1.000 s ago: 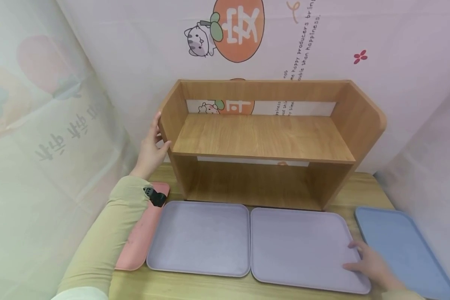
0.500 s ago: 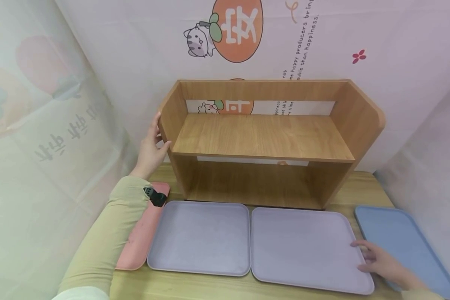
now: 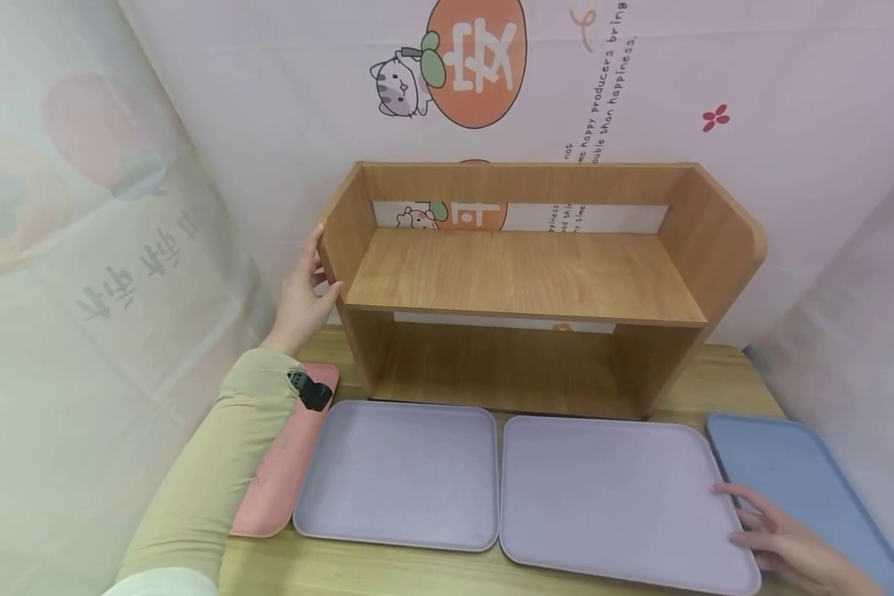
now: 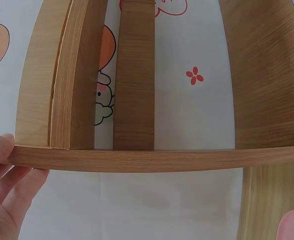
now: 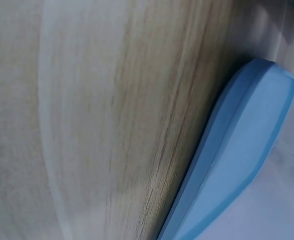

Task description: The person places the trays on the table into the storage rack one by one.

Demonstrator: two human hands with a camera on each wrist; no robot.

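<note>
My left hand (image 3: 305,302) grips the left side panel of a two-tier wooden desktop shelf (image 3: 521,273), thumb on its front edge and fingers along its outer face. The left wrist view shows the thumb and fingers of this hand (image 4: 9,190) on either side of the panel's edge (image 4: 147,160). At lower right, my right hand (image 3: 782,538) pinches the right rim of the right-hand lilac tray (image 3: 618,497), thumb and forefinger over the rim. The left-hand lilac tray (image 3: 402,476) lies beside it. A blue tray (image 3: 805,488) lies partly behind my right hand.
A pink tray (image 3: 290,463) sits at left, partly covered by my left forearm. The trays lie on a wood-grain table (image 3: 387,571) before the shelf. Printed cloth walls (image 3: 268,99) stand close at the back and both sides. The right wrist view shows the blue tray's edge (image 5: 226,150).
The right-hand lilac tray has shifted rightward with my right hand, opening a narrow gap at its far left corner. My left hand stays on the shelf's side panel.
</note>
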